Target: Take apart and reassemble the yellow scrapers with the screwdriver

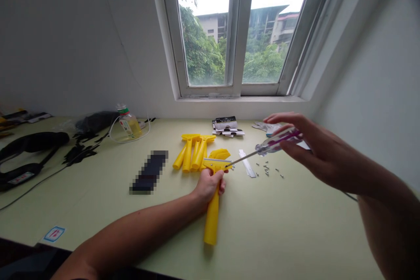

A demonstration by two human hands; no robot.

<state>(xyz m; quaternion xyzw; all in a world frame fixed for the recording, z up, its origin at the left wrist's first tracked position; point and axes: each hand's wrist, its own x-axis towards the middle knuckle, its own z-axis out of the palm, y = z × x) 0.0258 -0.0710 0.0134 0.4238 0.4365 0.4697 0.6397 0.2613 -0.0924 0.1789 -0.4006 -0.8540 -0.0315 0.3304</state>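
My left hand point(210, 185) is closed around the neck of a yellow scraper point(212, 218), its handle pointing toward me. A thin metal blade point(217, 161) lies along the scraper's wide head. My right hand point(308, 140) grips the clear and purple handle of a screwdriver point(275, 141). The screwdriver's tip meets the right side of the scraper head, where a screw seems to sit. Several loose screws point(266, 170) lie to the right, beside flat pale strips point(246, 164). Behind my left hand are several more yellow scrapers point(188, 153) and a loose yellow part point(219, 154).
A blurred-out dark rectangle point(149, 173) lies left of the scrapers. Farther back stand a bottle of yellow liquid point(129, 123) and small black-and-white boxes point(226, 125). Gloves point(262, 127) rest near the wall. A black headset-like object point(29, 153) with a cable occupies the far left.
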